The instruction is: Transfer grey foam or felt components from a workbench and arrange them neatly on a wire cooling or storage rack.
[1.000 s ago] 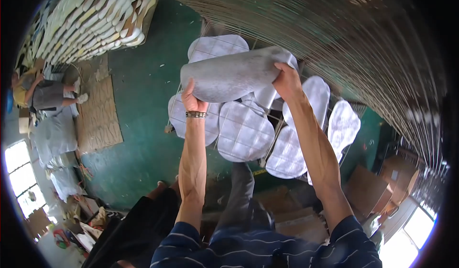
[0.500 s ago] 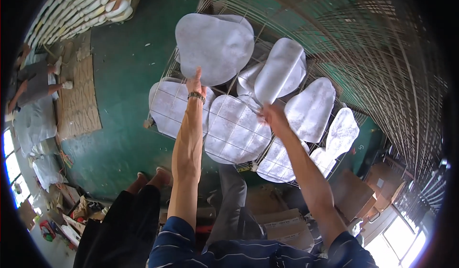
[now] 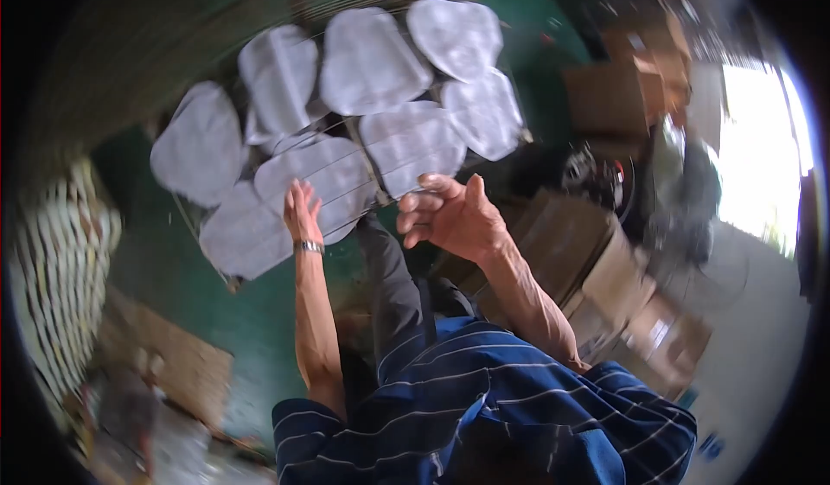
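Several white, rounded sheet pieces, like flat pads, lie spread in rows on a wire rack (image 3: pixel 354 130). My left hand (image 3: pixel 303 213), with a watch at the wrist, has its fingers stretched over the near edge of a white pad (image 3: pixel 322 172). Whether the fingertips touch it I cannot tell. Nearer to me and to the right, my right hand (image 3: pixel 458 221) is raised with fingers apart and nothing in it. Just beyond that hand lies another white pad (image 3: pixel 413 148). At the rack's left end is a larger rounded pad (image 3: pixel 201 146).
Cardboard boxes (image 3: pixel 553 234) stand close to my right arm, and more boxes (image 3: pixel 614 96) sit beyond them. A blurred fan (image 3: pixel 692 264) is at the right, near a bright opening. Curved pale pieces (image 3: pixel 60 260) are stacked at the left, and a brown board (image 3: pixel 177 355) lies on the green floor.
My view has swung to the right. My right hand has let go of the folded white pad and opened. My left hand has come off the upper left pad to a nearer one.
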Available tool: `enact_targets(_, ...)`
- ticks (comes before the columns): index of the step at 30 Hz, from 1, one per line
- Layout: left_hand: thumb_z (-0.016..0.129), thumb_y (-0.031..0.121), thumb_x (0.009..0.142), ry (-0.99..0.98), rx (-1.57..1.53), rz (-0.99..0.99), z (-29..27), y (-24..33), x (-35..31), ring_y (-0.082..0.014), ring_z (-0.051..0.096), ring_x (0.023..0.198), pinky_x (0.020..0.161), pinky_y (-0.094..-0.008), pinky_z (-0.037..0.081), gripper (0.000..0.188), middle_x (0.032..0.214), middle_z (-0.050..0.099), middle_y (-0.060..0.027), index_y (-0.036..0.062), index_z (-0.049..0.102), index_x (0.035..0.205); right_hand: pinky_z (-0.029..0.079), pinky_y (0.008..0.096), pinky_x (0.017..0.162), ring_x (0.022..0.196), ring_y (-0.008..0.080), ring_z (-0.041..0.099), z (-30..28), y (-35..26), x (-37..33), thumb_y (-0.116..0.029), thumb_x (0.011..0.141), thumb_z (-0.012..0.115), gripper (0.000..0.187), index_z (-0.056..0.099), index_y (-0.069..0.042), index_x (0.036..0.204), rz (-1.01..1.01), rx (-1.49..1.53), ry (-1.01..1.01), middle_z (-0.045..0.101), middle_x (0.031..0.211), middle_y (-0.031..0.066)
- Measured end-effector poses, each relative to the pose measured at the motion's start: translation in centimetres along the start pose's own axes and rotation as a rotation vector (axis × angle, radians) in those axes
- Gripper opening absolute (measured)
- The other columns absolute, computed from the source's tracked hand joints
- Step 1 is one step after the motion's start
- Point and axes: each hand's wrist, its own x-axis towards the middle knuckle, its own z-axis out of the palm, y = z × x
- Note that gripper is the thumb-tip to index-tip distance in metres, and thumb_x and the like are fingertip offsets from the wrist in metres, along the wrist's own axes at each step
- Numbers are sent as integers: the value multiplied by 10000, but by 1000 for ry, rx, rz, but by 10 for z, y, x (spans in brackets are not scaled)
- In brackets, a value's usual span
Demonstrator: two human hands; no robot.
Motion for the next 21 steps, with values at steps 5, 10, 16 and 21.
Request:
enact_targets(5,370,636,968,-485,-12,-204,93,-26,-116,-276,467,1290,1067,-493,385,774,1386,488,-155,18,385,1432,464,493,963,1218,369,522,40,-13,-109,-711,925,277,788,407,-152,1464,-321,-41,-192,487,1406,216)
enact_targets(10,318,678,954,-794,107,-295,160,-46,-229,-271,459,1283,1085,-495,374,826,1387,476,-153,16,367,1446,465,511,955,1269,376,482,78,-2,-243,-814,860,185,957,259,-139,1534,-539,82,9,336,1529,196)
enact_targets(16,337,632,973,-1007,239,-480,197,-100,-302,-277,505,1244,1073,-484,387,784,1340,529,-160,-15,400,1411,441,510,981,1311,375,452,82,36,-373,-875,793,201,1043,228,-152,1543,-821,100,78,360,1525,162)
enact_targets(21,273,607,995,-1190,458,-645,216,-136,-339,-340,485,1289,1115,-580,305,717,1382,519,-182,51,392,1432,429,450,1000,1294,296,464,39,91,-458,-848,826,190,1056,164,-78,1549,-964,-245,683,417,1486,165)
